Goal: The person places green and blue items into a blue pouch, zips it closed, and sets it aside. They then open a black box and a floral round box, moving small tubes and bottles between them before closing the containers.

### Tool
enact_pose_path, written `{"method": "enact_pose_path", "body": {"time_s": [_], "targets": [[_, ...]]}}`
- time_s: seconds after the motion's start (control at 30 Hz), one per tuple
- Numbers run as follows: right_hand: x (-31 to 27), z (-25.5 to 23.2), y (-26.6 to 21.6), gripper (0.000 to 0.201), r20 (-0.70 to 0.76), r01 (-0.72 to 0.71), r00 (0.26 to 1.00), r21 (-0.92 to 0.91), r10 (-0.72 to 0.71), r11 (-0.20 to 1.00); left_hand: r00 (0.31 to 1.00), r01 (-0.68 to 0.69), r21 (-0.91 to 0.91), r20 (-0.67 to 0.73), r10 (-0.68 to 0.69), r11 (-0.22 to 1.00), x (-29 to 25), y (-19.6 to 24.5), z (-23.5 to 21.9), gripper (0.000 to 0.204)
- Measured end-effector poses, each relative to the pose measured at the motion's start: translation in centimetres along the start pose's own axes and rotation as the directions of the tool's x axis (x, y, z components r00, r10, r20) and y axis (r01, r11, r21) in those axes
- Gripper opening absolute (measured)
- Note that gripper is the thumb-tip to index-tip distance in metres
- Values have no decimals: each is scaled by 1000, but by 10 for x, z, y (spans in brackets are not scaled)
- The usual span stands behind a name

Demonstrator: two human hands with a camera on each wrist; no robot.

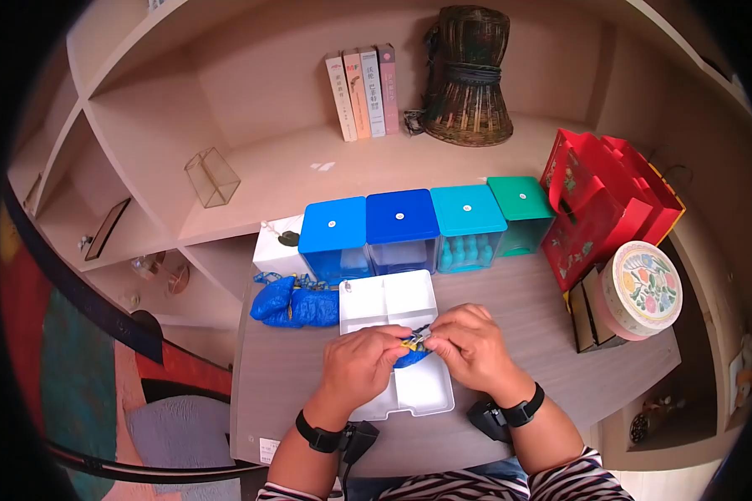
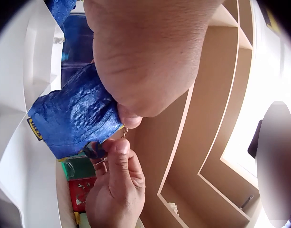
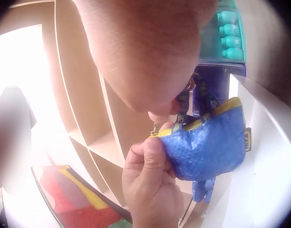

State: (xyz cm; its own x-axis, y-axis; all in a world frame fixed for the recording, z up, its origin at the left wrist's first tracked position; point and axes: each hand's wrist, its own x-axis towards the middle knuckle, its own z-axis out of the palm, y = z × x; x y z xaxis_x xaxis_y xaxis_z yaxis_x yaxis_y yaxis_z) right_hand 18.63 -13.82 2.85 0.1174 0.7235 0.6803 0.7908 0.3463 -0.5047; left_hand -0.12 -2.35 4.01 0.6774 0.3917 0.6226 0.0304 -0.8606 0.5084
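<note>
A small blue zip pouch (image 3: 207, 145) with yellow zipper trim and dark patterned straps (image 3: 184, 107) is held up between both hands, over the white divided tray (image 1: 393, 405). My left hand (image 1: 361, 361) pinches the pouch at one end of its zipper, thumb on the blue side. Opposite it, my right hand (image 1: 475, 349) has thumb and fingers pinched at the same zipper end, where a short metal chain (image 2: 125, 133) shows. In the left wrist view the pouch (image 2: 79, 111) hangs with its yellow label toward the tray wall. The right fingertips are partly hidden in the right wrist view.
Left of the tray lie more blue pouches (image 1: 309, 307). Behind it stand lidded bins, light blue (image 1: 332, 224), dark blue (image 1: 401, 215), teal (image 1: 468, 209) with bottles inside, and green (image 1: 522, 197). Red gift bags (image 1: 593, 209) and a round floral box (image 1: 646, 284) stand right.
</note>
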Motion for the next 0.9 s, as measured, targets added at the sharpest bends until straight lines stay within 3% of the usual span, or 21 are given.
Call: {"method": "enact_pose_path", "body": {"time_s": [0.1,0.13,0.2,0.27,0.33,0.37,0.43,0.47,0.53,0.63,0.67,0.8,0.87,0.9], "targets": [[-2,-6,14,15,-47,-123,992,-69,120,990,971,43,-220,-219,-92,974,-4,-13,-1,11],[-2,-8,18,15,-46,-123,992,-70,120,990,971,43,-221,-220,-93,974,-5,-18,-3,11],[-2,-9,23,17,-88,-273,958,17,273,962,944,89,-308,-276,-179,947,-8,-29,-4,13],[-2,-7,20,18,-81,-267,961,-16,265,964,940,121,-310,-270,-209,943,-13,-38,5,16],[-5,-2,15,16,-32,-393,919,5,393,919,876,354,-423,-164,-454,834,-17,-46,8,18],[-7,1,13,16,-28,-390,920,6,390,921,874,354,-422,-169,-456,835,-18,-54,12,18],[-9,9,8,27,-19,-319,947,71,321,945,741,437,-659,-122,-660,613,-16,-63,14,17],[-7,10,4,27,-18,-319,947,74,322,945,741,438,-657,-122,-661,613,-17,-63,13,17],[-4,8,-5,36,115,-196,975,50,189,979,602,519,-803,100,-792,294,-9,-47,6,14],[-7,14,3,33,79,-130,989,54,126,990,646,499,-782,47,-762,375,-16,-70,24,18],[-9,16,8,33,40,-78,996,63,76,995,646,500,-782,49,-762,374,-15,-67,24,18],[-13,21,18,35,-11,-102,995,-2,102,995,661,510,-791,110,-742,337,-7,-39,23,24],[-11,26,11,37,-14,-291,956,19,292,956,656,543,-769,136,-742,339,-6,-36,24,26],[-11,28,11,37,-14,-291,956,18,292,956,667,563,-760,187,-722,324,-6,-36,24,32]]}}
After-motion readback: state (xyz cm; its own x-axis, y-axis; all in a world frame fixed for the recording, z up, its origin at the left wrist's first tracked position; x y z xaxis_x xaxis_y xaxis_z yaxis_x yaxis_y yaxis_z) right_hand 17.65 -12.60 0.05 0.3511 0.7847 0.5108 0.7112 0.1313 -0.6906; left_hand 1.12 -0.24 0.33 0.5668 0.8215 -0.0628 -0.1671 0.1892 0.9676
